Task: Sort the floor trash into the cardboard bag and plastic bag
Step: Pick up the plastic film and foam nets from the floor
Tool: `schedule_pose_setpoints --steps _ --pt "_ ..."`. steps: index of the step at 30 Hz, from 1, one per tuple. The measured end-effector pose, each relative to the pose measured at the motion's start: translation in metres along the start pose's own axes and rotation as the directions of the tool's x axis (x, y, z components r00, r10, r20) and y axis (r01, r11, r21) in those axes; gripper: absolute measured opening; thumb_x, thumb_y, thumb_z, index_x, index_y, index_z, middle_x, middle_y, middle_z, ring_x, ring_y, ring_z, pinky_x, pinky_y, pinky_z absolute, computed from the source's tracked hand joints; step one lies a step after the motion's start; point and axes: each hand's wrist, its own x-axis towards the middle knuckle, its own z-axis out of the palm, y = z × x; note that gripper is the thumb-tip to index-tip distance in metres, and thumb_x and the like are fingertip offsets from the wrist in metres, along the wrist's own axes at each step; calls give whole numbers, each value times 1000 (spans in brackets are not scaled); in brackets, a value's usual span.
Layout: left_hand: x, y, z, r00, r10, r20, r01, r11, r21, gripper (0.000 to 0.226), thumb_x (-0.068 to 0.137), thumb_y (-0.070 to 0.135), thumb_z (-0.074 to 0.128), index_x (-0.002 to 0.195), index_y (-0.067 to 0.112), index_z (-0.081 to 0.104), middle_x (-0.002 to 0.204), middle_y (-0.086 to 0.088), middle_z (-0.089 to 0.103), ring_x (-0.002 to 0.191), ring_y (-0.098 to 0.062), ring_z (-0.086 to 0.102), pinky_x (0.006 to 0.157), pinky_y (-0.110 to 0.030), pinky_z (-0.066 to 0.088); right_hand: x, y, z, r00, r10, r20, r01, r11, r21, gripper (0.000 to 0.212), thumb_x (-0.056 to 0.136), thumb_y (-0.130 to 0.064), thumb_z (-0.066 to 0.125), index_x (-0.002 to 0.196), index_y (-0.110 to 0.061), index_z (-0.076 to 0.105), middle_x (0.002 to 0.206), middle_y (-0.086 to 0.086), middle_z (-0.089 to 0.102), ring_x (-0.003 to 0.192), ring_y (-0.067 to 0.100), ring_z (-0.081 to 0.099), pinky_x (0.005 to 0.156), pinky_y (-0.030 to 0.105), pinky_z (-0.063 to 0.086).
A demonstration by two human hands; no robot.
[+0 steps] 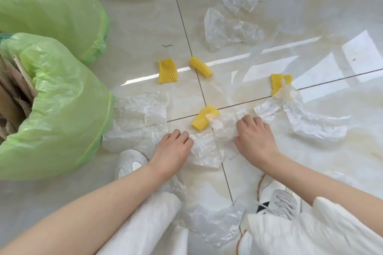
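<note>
Both hands are down on one crumpled clear plastic sheet (pixel 205 147) lying on the tiled floor (pixel 145 27), just in front of the person's white shoes (pixel 130 161). The left hand (pixel 174 149) has its fingers curled, its grip bunching the sheet's near-left edge. The right hand (pixel 253 134) has its fingers bent onto the sheet's right part, its grip pinching the plastic under the fingertips. The sheet spans the gap between the two hands, and its far corner overlaps a yellow foam net (pixel 204 118). Beyond the sheet lie three more yellow foam nets (pixel 167 70) and other clear plastic pieces (pixel 228 29). Left of the sheet stands a green bag (pixel 68 109) holding cardboard (pixel 12 93), touching another clear sheet; a second green bag (pixel 51 6) stands behind it.
</note>
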Motion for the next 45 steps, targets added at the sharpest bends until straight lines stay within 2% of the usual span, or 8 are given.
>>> schedule_pose_setpoints --steps 4,11,15,19,26,33,39,45 --pt "7 -2 -12 998 -51 -42 41 974 -223 6 68 14 54 67 13 48 81 -2 55 73 -25 53 53 -34 46 0 4 -15 998 47 -48 -37 981 190 20 73 -17 58 91 -7 58 104 8 59 99 34 53 79 40 42" --pt "4 -5 -30 990 -69 -127 2 886 -463 16 72 14 38 66 23 27 100 -2 62 86 -23 58 55 -31 46 -18 -8 -29 999 -54 -4 52 948 313 18 83 -3 42 98 -12 43 67 1 46 71 34 49 58 39 40" --pt "-1 -6 -38 994 -111 -16 91 879 -468 28 70 -4 36 68 23 28 62 5 37 60 -25 38 51 -37 36 -30 -23 -17 959 -273 -74 283 926 252 31 70 2 33 91 -12 52 64 -2 45 67 29 49 55 33 32" --pt "-8 -10 -41 968 -142 205 218 884 -414 24 80 3 39 93 23 40 85 8 49 77 -26 50 68 -42 45 -43 -37 0 916 -400 -2 396 907 141 27 77 -22 37 97 -15 54 81 2 55 74 27 52 62 37 46" --pt "-21 -22 -27 900 41 434 70 969 -237 72 69 42 68 131 36 31 112 8 41 98 -15 46 80 -31 44 -66 -48 28 784 -584 209 607 792 -66 97 62 -80 52 129 -11 43 94 8 50 82 27 48 71 39 47" --pt "-19 -28 -18 891 65 449 4 988 -152 91 55 33 78 130 43 26 113 6 35 97 -16 46 73 -30 44 -71 -50 47 765 -608 211 640 752 -158 129 30 -78 74 139 -18 38 93 9 45 80 26 41 71 38 42" --pt "-8 -28 -19 917 -15 399 109 971 -214 72 69 41 69 130 40 30 110 6 36 98 -16 47 70 -28 40 -49 -42 39 882 -466 67 471 870 -145 111 30 -68 80 126 -19 53 85 7 54 73 26 53 62 37 46" --pt "2 -33 -28 950 -101 297 204 919 -339 61 84 45 60 135 34 29 118 7 40 102 -15 51 77 -33 47 -6 -7 14 960 -219 -176 195 970 -145 44 63 -26 74 102 -9 63 80 10 55 69 32 53 56 39 43"
